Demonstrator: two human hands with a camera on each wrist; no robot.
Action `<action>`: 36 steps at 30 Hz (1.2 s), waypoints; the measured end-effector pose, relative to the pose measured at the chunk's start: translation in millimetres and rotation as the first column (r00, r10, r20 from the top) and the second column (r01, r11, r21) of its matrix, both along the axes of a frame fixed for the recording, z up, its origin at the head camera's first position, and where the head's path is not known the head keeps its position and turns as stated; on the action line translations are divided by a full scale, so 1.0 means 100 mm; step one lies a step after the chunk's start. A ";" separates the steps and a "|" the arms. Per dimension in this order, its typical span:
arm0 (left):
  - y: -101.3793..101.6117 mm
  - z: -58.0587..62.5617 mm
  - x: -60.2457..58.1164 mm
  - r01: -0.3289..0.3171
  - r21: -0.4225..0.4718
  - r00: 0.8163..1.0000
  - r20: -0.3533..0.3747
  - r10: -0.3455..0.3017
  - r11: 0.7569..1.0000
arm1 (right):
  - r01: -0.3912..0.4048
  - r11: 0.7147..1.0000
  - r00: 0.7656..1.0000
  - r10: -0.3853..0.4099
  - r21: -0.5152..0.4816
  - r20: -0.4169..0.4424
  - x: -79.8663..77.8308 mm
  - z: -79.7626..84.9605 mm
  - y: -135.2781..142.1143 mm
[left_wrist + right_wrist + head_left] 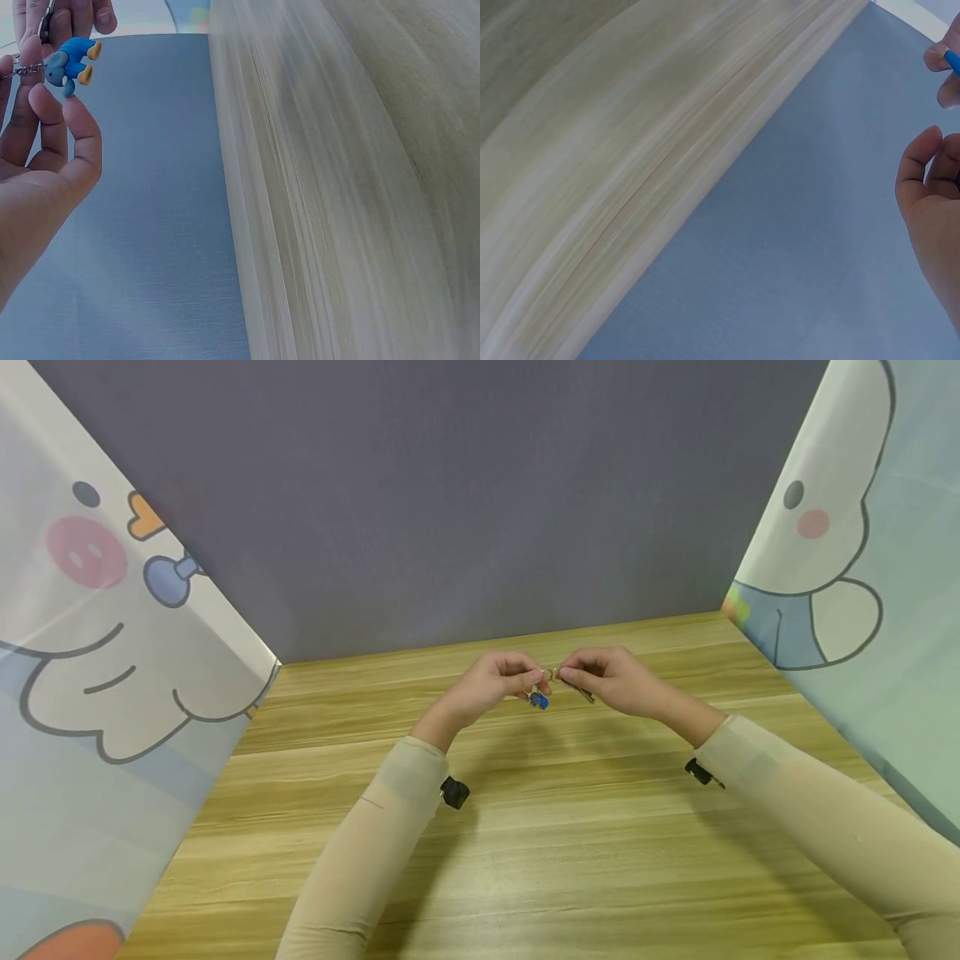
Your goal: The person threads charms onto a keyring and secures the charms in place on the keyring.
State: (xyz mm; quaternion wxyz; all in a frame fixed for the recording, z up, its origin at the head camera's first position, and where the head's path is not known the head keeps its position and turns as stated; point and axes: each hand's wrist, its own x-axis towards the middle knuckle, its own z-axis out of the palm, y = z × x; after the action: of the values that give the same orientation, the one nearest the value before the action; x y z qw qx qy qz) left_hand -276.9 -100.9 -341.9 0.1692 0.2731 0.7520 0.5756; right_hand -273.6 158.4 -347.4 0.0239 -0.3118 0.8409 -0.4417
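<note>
Both hands meet above the table near its back edge. With thumb and fingertips, my left hand point(489, 687) pinches a keychain by its small metal ring point(549, 675). A blue figure charm point(67, 60), elephant-like with yellow feet, hangs from a short chain point(30, 69) beside the left fingers. Opposite it, my right hand point(621, 682) pinches a slim metal key point(582, 692) close to the ring. In the right wrist view only a bit of the blue charm shows at the right edge. Fingers hide whether key and ring are joined.
Beneath the hands lies a wood-grain table point(555, 860). A plain grey panel point(480, 502) stands behind it. Cartoon-printed panels rise on the left point(112, 677) and right point(900, 677). Small black straps show at both sleeve cuffs.
</note>
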 end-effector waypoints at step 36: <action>0.13 -0.21 -0.07 0.068 -0.443 0.994 0.110 -0.021 0.894 | -0.066 0.931 0.997 0.047 0.360 0.063 -0.26 -0.34 -0.06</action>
State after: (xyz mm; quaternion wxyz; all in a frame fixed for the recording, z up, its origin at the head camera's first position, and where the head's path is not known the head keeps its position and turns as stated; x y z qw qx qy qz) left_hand -284.3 -87.6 -363.3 0.2785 0.2143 0.8478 0.3972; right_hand -299.9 152.3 -381.8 0.1157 -0.3143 0.8975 -0.2868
